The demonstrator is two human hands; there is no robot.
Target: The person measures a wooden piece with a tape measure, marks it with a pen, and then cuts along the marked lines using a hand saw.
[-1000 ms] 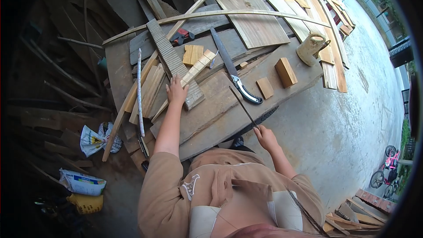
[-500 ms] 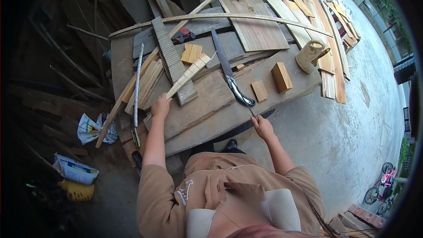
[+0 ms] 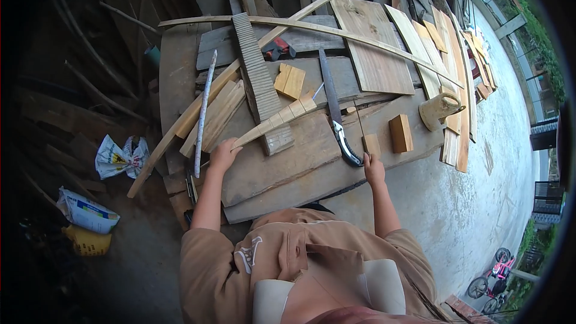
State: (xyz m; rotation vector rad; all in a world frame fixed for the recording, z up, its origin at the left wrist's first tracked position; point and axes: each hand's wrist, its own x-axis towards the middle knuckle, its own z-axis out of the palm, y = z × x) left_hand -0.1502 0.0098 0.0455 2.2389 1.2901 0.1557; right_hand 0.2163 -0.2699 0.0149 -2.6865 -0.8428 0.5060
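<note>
My left hand is closed around the near end of a pale wooden strip with lines across its face. The strip lies slantwise over a ridged wooden bar. In my right hand, held at its lower end, is a thin dark rod pointing away from me; its exact kind I cannot tell. Just left of that hand rests a hand saw with a black and silver handle. A small flat wood piece sits by my right fingers, and a wooden block stands further right.
A worn wooden worktable carries a square wood piece, a red and black tool, a white-flecked stick and a wide board. A dirty beige jug stands near its right edge. Bags lie on the floor at left.
My right hand has risen and moved right from the table's front edge, swinging the rod upright in view beside the saw. My left hand still grips the strip, and the view has shifted slightly.
</note>
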